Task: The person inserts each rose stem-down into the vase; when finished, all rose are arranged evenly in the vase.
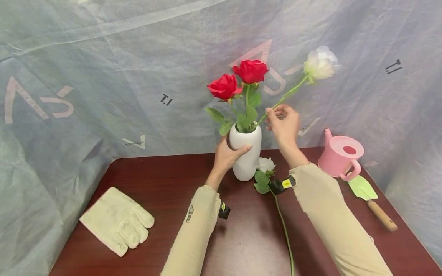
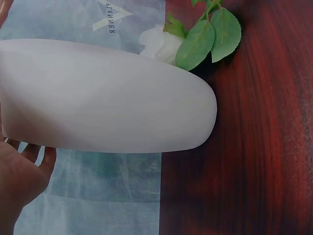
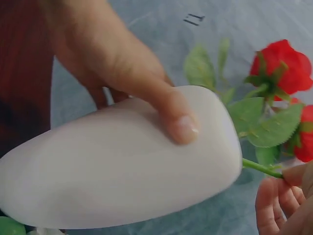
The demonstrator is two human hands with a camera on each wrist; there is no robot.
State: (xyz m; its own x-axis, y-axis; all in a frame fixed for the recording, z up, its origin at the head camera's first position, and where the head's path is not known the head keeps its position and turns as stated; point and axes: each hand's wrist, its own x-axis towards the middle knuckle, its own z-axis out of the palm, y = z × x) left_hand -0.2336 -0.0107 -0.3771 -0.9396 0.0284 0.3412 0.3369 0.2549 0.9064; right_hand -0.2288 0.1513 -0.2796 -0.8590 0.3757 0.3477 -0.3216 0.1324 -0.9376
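Note:
A white vase (image 1: 246, 163) stands at the back of the table, held by my left hand (image 1: 226, 155) with the thumb across its front and the fingers behind. Two red roses, one on the left (image 1: 224, 87) and one on the right (image 1: 250, 71), stick up from its mouth. Between thumb and fingers, my right hand (image 1: 286, 124) pinches the stem of a white rose (image 1: 322, 63), which leans right. In the right wrist view that stem (image 3: 259, 167) passes into the vase mouth; its lower end is hidden inside.
Another white rose (image 1: 266, 165) lies right of the vase, its stem running to the front. A pair of pale work gloves (image 1: 119, 218) lies at left. On the right are a pink watering can (image 1: 336, 155) and a green trowel with a wooden handle (image 1: 381, 214). Sheeting hangs behind.

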